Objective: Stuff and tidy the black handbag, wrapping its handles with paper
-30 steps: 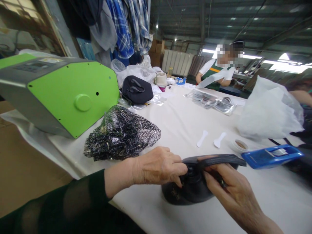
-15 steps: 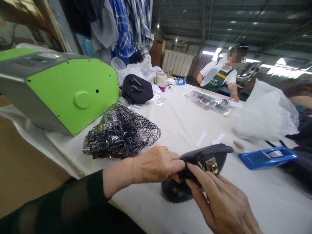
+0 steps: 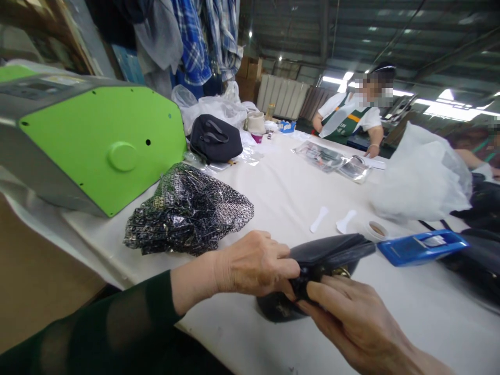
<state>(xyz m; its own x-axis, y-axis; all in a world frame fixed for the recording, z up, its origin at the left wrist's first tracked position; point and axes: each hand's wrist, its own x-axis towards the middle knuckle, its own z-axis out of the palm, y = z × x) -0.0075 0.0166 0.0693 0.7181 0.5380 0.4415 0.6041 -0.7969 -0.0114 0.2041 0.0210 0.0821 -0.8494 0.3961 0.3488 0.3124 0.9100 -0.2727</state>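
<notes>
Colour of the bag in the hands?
Black bag, with gold-toned metal hardware; shows best in the current head view.

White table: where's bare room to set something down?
Middle: bare between patterned wrap and white strips. Front right: bare between right hand, blue item and black items at the right edge. Crowded: back left, black case and plastic bags by green machine; right, white bag just behind blue item.
</notes>
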